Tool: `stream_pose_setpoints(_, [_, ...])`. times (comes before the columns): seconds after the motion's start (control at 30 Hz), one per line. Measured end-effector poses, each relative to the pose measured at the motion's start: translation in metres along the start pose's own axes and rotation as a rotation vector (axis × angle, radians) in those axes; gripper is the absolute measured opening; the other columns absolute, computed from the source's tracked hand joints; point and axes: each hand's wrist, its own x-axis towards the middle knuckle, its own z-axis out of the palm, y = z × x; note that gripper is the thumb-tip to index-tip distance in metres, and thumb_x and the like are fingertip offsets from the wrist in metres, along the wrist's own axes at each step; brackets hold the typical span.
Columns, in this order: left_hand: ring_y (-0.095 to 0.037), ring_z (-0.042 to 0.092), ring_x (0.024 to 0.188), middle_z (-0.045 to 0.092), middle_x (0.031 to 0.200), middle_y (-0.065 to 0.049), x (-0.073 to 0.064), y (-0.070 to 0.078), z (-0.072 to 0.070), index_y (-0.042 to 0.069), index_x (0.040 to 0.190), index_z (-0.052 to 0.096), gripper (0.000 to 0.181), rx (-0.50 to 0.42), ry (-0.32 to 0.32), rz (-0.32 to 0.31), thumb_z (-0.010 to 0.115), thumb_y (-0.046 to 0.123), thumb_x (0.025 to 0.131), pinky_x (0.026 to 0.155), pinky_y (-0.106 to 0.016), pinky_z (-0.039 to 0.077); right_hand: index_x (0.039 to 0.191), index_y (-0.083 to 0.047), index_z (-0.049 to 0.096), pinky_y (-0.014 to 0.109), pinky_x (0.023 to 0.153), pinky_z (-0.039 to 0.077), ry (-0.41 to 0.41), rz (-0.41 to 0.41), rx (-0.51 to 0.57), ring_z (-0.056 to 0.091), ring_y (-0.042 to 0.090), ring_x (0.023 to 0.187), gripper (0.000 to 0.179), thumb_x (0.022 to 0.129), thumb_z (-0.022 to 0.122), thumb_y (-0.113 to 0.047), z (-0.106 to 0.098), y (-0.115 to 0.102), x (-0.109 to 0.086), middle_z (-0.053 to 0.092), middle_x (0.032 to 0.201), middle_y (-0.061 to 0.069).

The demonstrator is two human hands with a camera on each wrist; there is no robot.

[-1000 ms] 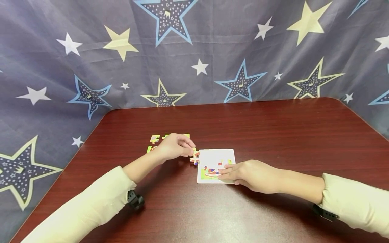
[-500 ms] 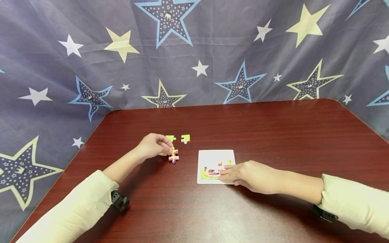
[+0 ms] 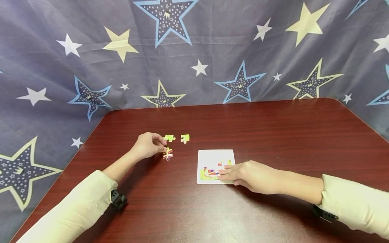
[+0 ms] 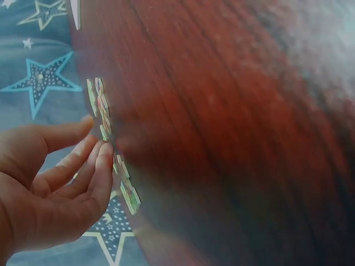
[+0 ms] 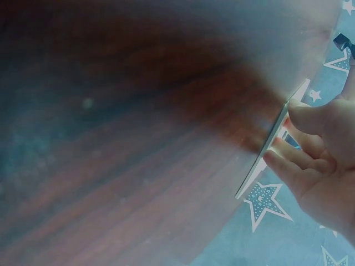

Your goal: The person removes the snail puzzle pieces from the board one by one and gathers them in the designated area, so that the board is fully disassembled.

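Observation:
My left hand (image 3: 147, 145) is at a red, white and yellow jigsaw puzzle piece (image 3: 167, 154), left of the board. In the left wrist view a gap shows between its thumb (image 4: 75, 133) and fingertips, with the puzzle pieces (image 4: 104, 119) lying flat beyond them. Two yellow-green puzzle pieces, one (image 3: 169, 138) partly behind the fingers and another (image 3: 185, 138), lie farther back. My right hand (image 3: 250, 175) rests its fingers on the lower right of a white puzzle board (image 3: 209, 156). Coloured pieces (image 3: 210, 172) fill part of the board's lower area; the fingers hide some.
A dark red wooden table (image 3: 267, 131) lies beneath everything. Behind it hangs a grey cloth (image 3: 212, 40) with star prints. More pieces (image 4: 128, 191) show beside my left hand in the left wrist view.
My left hand carried the red and white puzzle piece leftward, away from the board's left edge, to the other loose pieces. Its fingers have since come apart. The right hand has stayed still.

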Motion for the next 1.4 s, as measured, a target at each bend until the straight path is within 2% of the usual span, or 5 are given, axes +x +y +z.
stream_pose_setpoints(0.17, [-0.009,0.064,0.070,0.073,0.080,-0.008,0.000,0.002,0.002,0.003,0.087,0.072,0.021,0.050,-0.041,0.021,0.083,0.012,0.071,0.065,-0.022,0.049,0.123,-0.015,0.066,0.036,0.092,0.054,-0.002,0.008,0.002,0.064,0.016,0.117,0.039,0.086,0.067,-0.004,0.001,0.001,0.001,0.066,0.127,0.002])
stream_pose_setpoints(0.37, [-0.013,0.064,0.075,0.073,0.083,-0.009,0.003,0.004,0.001,0.004,0.090,0.073,0.018,0.075,-0.065,0.006,0.080,0.006,0.073,0.065,-0.023,0.050,0.124,-0.015,0.066,0.036,0.092,0.054,0.001,0.002,-0.004,0.064,0.016,0.117,0.040,0.086,0.067,-0.003,0.000,0.002,0.001,0.066,0.127,0.001])
stream_pose_setpoints(1.0, [-0.016,0.067,0.078,0.074,0.086,-0.010,0.009,0.000,-0.002,0.003,0.091,0.073,0.018,0.119,-0.058,0.068,0.078,0.006,0.074,0.070,-0.028,0.053,0.126,-0.016,0.064,0.037,0.093,0.054,-0.015,-0.014,0.002,0.063,0.017,0.118,0.043,0.086,0.066,-0.001,-0.003,-0.001,0.001,0.065,0.129,0.001])
stream_pose_setpoints(1.17, [-0.019,0.069,0.082,0.075,0.091,-0.010,0.011,0.011,0.000,0.004,0.094,0.073,0.019,0.117,-0.056,0.090,0.077,0.010,0.077,0.077,-0.033,0.054,0.126,-0.017,0.065,0.037,0.093,0.053,-0.014,-0.008,0.002,0.063,0.018,0.118,0.042,0.087,0.065,-0.002,-0.002,-0.001,0.001,0.065,0.129,0.001])
stream_pose_setpoints(1.4, [-0.022,0.070,0.087,0.073,0.096,-0.014,0.010,0.042,0.015,0.000,0.102,0.069,0.025,0.058,-0.095,0.151,0.074,0.010,0.080,0.082,-0.033,0.055,0.124,-0.016,0.066,0.037,0.092,0.054,0.001,0.006,0.006,0.064,0.017,0.117,0.040,0.086,0.066,-0.003,0.000,0.000,0.000,0.066,0.127,0.002])
